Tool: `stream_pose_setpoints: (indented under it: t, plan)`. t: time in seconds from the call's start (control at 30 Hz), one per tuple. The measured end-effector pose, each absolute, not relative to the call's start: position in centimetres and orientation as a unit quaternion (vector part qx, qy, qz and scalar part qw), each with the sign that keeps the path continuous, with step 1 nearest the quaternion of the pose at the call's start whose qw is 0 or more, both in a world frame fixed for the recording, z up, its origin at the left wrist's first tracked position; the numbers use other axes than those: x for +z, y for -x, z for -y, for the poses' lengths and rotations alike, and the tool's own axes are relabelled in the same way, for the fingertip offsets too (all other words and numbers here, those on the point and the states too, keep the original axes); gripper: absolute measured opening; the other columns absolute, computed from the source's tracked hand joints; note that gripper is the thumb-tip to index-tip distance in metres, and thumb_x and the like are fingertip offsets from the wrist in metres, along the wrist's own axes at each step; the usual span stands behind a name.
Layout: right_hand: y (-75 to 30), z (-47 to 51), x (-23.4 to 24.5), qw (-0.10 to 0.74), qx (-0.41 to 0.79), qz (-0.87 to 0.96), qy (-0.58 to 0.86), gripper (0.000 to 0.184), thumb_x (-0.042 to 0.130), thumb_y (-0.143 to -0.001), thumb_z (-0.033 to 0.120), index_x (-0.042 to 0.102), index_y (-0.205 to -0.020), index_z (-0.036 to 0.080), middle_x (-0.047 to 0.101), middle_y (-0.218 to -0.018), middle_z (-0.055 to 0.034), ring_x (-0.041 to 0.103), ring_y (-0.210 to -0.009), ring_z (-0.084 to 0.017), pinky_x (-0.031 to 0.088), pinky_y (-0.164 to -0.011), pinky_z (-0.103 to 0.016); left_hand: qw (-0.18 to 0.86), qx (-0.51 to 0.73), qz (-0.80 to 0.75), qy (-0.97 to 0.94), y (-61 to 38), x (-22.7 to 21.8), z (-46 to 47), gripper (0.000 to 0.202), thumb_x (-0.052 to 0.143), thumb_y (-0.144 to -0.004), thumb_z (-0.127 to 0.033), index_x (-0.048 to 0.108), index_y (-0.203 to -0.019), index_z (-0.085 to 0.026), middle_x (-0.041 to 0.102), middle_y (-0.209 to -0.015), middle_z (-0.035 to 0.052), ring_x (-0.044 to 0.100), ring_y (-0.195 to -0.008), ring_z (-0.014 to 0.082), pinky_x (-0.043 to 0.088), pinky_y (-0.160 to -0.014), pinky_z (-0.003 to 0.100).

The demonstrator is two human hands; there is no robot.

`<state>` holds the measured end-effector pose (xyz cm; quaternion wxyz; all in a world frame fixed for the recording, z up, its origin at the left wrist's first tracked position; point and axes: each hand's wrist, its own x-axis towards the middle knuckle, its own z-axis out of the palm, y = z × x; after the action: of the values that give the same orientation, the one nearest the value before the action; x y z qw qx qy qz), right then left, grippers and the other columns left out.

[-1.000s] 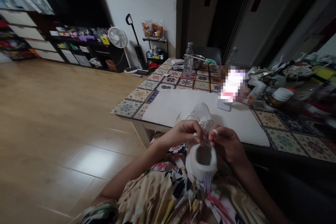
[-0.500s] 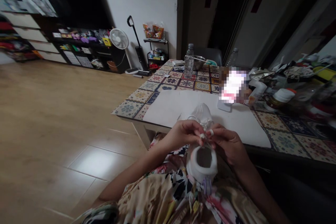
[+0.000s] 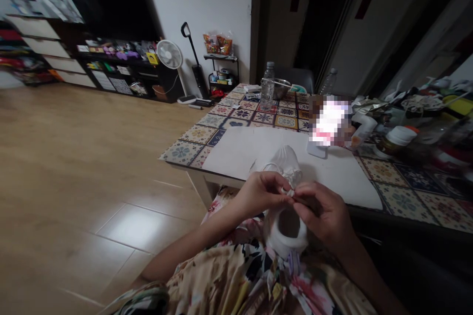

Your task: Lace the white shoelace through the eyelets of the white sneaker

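Observation:
A small white shoe (image 3: 286, 226) rests in my lap, heel toward me and toe on the table edge. My left hand (image 3: 260, 191) and my right hand (image 3: 323, 211) meet just above its opening, fingertips pinched together on the white lace (image 3: 290, 191). The laced front of the shoe (image 3: 286, 162) lies over a white sheet (image 3: 240, 150) on the patterned table (image 3: 192, 140). My flowered dress (image 3: 236, 275) lies under the shoe.
A phone on a stand (image 3: 327, 120) sits behind the shoe. Bottles (image 3: 267, 86), a bowl and jars (image 3: 397, 138) crowd the table's far and right side. Wooden floor (image 3: 74, 157) spreads left, with a fan (image 3: 168, 54) and television shelf (image 3: 107, 5) beyond.
My two hands have drawn together over the shoe opening, the fingertips now touching on the lace. The view has shifted slightly.

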<state>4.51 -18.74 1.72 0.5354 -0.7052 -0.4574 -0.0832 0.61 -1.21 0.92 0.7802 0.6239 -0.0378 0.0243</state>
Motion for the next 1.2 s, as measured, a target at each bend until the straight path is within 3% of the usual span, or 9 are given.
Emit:
stream_pose_setpoints:
  t: [0.17,0.27,0.4,0.53,0.6,0.73,0.93,1.07,1.2]
  plan:
    - [-4.3,18.6,1.8,0.507,-0.129,0.461,0.717,0.008,0.065,-0.088,0.021,0.065,-0.095,0.025,0.069,-0.084,-0.0002,0.066,-0.075,-0.015,0.053,-0.068,-0.024,0.722,0.046,0.008,-0.69,0.1,1.5,1.5,0.038,0.089,-0.053,-0.033,0.062,-0.065,-0.009,0.055,-0.054,-0.0043,0.043,-0.049,0.0041,0.029,-0.047,0.015]
    - [-4.4,18.6,1.6,0.506,-0.148,0.471,0.707,0.007,0.062,-0.09,0.019,0.066,-0.091,0.025,0.069,-0.08,0.0004,0.066,-0.074,-0.015,0.053,-0.069,-0.024,0.713,0.056,0.012,-0.699,0.3,1.5,1.6,0.037,0.088,-0.056,-0.035,0.063,-0.066,-0.01,0.059,-0.057,-0.0018,0.049,-0.053,0.0064,0.033,-0.049,0.017]
    - [-4.3,18.3,0.9,0.567,-0.123,0.413,0.702,0.007,0.062,-0.09,0.018,0.063,-0.087,0.024,0.066,-0.073,0.0028,0.064,-0.061,-0.012,0.054,-0.06,-0.022,0.719,0.06,0.048,-0.69,0.3,1.4,1.6,0.033,0.083,-0.064,-0.038,0.065,-0.068,-0.011,0.068,-0.066,0.0038,0.059,-0.062,0.0117,0.042,-0.059,0.021]
    - [-4.4,18.0,0.5,0.637,-0.1,0.351,0.679,0.009,0.065,-0.087,0.019,0.06,-0.092,0.025,0.064,-0.071,0.0053,0.062,-0.051,-0.01,0.053,-0.05,-0.019,0.731,0.049,0.068,-0.677,0.2,1.2,1.6,0.033,0.081,-0.068,-0.038,0.063,-0.07,-0.011,0.066,-0.064,0.002,0.056,-0.059,0.009,0.039,-0.057,0.019]
    - [-4.5,18.2,0.8,0.607,-0.119,0.373,0.691,0.013,0.064,-0.087,0.017,0.061,-0.095,0.025,0.066,-0.078,0.0034,0.065,-0.061,-0.012,0.055,-0.058,-0.021,0.733,0.055,0.065,-0.675,0.0,0.9,1.5,0.033,0.082,-0.068,-0.038,0.063,-0.073,-0.011,0.062,-0.063,-0.0001,0.051,-0.056,0.0074,0.036,-0.054,0.018]
    - [-4.8,18.8,1.8,0.465,-0.143,0.478,0.731,0.022,0.059,-0.086,0.009,0.063,-0.104,0.022,0.068,-0.098,-0.0045,0.065,-0.091,-0.018,0.053,-0.081,-0.029,0.741,0.073,0.066,-0.664,-0.4,0.5,1.2,0.036,0.082,-0.066,-0.039,0.065,-0.082,-0.011,0.061,-0.067,-0.0007,0.051,-0.057,0.0075,0.037,-0.054,0.019]
    - [-5.2,19.0,1.9,0.414,-0.204,0.486,0.742,0.006,0.058,-0.091,0.016,0.061,-0.088,0.02,0.065,-0.088,-0.005,0.058,-0.086,-0.02,0.046,-0.079,-0.035,0.687,0.12,0.072,-0.713,0.1,1.5,1.1,0.026,0.079,-0.07,-0.035,0.073,-0.08,-0.012,0.069,-0.074,0.0042,0.06,-0.069,0.0124,0.046,-0.065,0.022]
    - [-5.4,18.7,1.5,0.451,-0.175,0.464,0.742,0.008,0.059,-0.092,0.021,0.06,-0.084,0.021,0.062,-0.084,-0.003,0.056,-0.085,-0.021,0.043,-0.078,-0.035,0.663,0.142,0.084,-0.73,0.2,1.5,1.0,0.021,0.079,-0.071,-0.033,0.075,-0.079,-0.013,0.071,-0.074,0.0052,0.061,-0.069,0.0132,0.047,-0.065,0.023]
    - [-5.6,18.6,1.2,0.538,-0.069,0.422,0.727,0.012,0.061,-0.09,0.029,0.06,-0.081,0.021,0.058,-0.083,-0.0018,0.055,-0.084,-0.02,0.044,-0.076,-0.032,0.67,0.144,0.081,-0.724,0.1,1.2,1.0,0.017,0.079,-0.07,-0.029,0.076,-0.077,-0.013,0.071,-0.072,0.0044,0.06,-0.068,0.0125,0.045,-0.064,0.022]
